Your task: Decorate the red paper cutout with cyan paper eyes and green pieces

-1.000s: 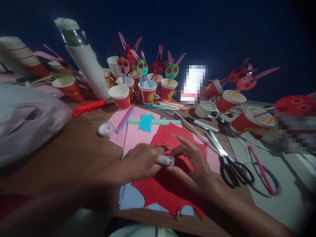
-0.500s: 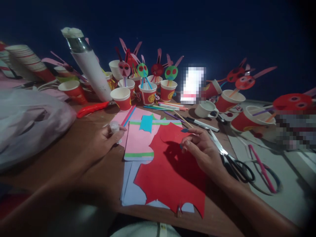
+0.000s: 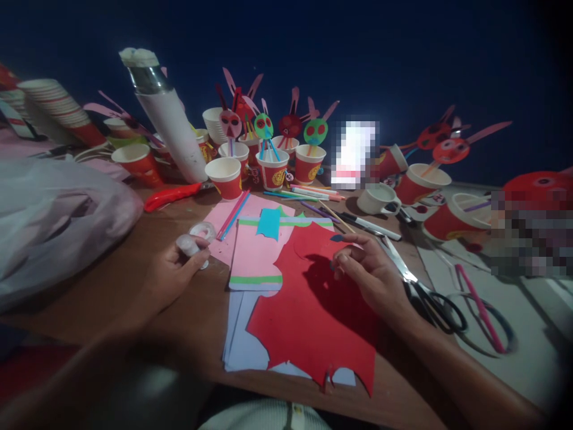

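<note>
My left hand (image 3: 176, 266) is closed on a small translucent white plastic piece with a round top (image 3: 187, 243); its exact kind is unclear. Just beyond the fingers shows a clear round ring-like thing (image 3: 203, 230), and I cannot tell whether it joins the held piece. My right hand (image 3: 369, 266) hovers over a red sheet with scalloped cut-outs (image 3: 313, 310), index finger stretched out and the others loosely bent. Dark blue shows at its fingertips; I see nothing gripped there. Under the red sheet lie a pink sheet with green bands (image 3: 255, 257) and white paper (image 3: 242, 334). Black-handled scissors (image 3: 414, 280) rest beside my right wrist.
Red paper cups (image 3: 224, 179) with paper animal faces on sticks line the back. A white flask (image 3: 170, 131) leans at left, near a plastic bag (image 3: 58, 227) and a red-handled tool (image 3: 172, 196). Pens (image 3: 371, 227) and a white mug (image 3: 378, 199) are behind my right hand.
My left hand has moved left and slightly down, away from the pink paper, with the translucent piece. The clear ring shape now shows beside it. My right hand stays over the red sheet.
</note>
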The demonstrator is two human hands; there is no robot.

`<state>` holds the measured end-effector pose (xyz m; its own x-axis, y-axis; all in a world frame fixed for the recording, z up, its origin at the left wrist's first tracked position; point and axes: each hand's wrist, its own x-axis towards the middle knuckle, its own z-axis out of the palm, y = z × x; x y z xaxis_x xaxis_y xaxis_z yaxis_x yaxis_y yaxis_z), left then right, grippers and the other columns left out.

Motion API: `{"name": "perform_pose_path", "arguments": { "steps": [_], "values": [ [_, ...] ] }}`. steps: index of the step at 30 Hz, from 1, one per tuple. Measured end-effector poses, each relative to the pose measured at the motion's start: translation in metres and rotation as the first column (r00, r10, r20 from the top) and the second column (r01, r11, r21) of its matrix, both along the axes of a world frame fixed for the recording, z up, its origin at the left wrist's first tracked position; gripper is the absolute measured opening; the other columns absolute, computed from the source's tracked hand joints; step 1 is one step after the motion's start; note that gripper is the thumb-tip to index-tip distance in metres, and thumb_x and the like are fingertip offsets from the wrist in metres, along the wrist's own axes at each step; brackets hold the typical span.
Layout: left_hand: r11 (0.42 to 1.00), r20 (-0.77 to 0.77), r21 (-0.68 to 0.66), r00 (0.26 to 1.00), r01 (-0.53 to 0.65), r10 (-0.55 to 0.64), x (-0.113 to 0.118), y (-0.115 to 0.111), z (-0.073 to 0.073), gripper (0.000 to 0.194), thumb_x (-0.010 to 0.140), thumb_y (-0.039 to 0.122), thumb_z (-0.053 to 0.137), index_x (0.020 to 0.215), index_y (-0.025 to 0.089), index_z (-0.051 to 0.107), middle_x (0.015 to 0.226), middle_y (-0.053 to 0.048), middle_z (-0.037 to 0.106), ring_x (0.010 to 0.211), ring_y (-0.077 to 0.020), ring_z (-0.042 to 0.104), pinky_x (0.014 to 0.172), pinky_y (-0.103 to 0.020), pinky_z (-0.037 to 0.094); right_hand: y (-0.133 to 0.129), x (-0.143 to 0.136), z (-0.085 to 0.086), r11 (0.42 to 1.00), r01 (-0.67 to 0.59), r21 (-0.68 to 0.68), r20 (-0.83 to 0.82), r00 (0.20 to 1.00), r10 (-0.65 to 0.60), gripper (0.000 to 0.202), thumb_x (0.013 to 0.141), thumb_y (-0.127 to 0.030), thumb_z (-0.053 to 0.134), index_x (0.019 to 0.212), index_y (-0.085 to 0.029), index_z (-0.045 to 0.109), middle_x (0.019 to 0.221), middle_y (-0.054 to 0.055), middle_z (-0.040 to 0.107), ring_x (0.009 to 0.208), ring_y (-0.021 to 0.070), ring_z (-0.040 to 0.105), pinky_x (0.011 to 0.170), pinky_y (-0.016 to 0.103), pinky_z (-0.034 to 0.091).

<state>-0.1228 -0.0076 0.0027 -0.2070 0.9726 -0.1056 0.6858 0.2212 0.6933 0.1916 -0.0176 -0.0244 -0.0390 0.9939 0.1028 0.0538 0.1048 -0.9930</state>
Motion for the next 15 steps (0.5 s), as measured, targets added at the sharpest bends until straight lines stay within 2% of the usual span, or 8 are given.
{"name": "perform_pose_path", "arguments": {
  "steps": [4,8,11,13,15],
  "values": [
    [0.998,0.072,0.06,0.997,-0.008,0.004,-0.004,-0.003,-0.007,0.03,0.078,0.037,0.059,0.102,0.019,0.057,0.105,0.0,0.063,0.099,-0.0171,0.058,0.088,-0.025,0.045,0.006,0.008,0.002,0.998,0.067,0.015,-0.002,0.998,-0.067,0.023,0.084,-0.029,0.058,0.103,-0.022,0.047,0.067,-0.005,0.06,0.055,0.0119,0.057,0.055,0.027,0.048],
    [0.996,0.223,0.06,0.974,-0.058,0.044,-0.001,-0.006,-0.012,0.04,0.073,0.036,0.063,0.109,0.02,0.053,0.111,-0.003,0.063,0.104,-0.0207,0.059,0.096,-0.033,0.044,0.011,0.013,0.003,0.994,0.101,0.043,-0.05,0.994,-0.099,0.021,0.084,-0.029,0.057,0.101,-0.021,0.047,0.066,-0.005,0.06,0.052,0.0105,0.055,0.057,0.027,0.046],
    [0.994,0.305,0.096,0.952,-0.054,0.023,-0.001,-0.011,-0.013,0.047,0.072,0.033,0.063,0.116,0.022,0.047,0.121,-0.005,0.058,0.112,-0.0237,0.054,0.101,-0.039,0.041,0.012,0.014,0.005,0.992,0.121,0.047,-0.053,0.991,-0.119,0.022,0.083,-0.029,0.057,0.101,-0.021,0.047,0.065,-0.006,0.06,0.053,0.0106,0.054,0.058,0.028,0.045],
    [0.984,0.278,0.164,0.96,-0.075,0.026,-0.012,-0.018,-0.014,0.053,0.074,0.033,0.062,0.122,0.028,0.043,0.127,-0.003,0.053,0.113,-0.0249,0.053,0.1,-0.039,0.043,0.012,0.014,0.006,0.99,0.134,0.049,-0.048,0.99,-0.132,0.022,0.084,-0.029,0.057,0.102,-0.021,0.046,0.065,-0.006,0.06,0.053,0.0108,0.054,0.058,0.028,0.045],
    [0.96,0.15,0.255,0.986,-0.116,0.079,-0.035,-0.028,-0.016,0.054,0.078,0.037,0.058,0.128,0.037,0.038,0.133,0.002,0.048,0.11,-0.0262,0.055,0.095,-0.04,0.047,0.012,0.015,0.006,0.988,0.142,0.059,-0.047,0.989,-0.14,0.023,0.084,-0.028,0.056,0.103,-0.021,0.045,0.064,-0.006,0.06,0.053,0.011,0.055,0.057,0.028,0.045]
  ]
}}
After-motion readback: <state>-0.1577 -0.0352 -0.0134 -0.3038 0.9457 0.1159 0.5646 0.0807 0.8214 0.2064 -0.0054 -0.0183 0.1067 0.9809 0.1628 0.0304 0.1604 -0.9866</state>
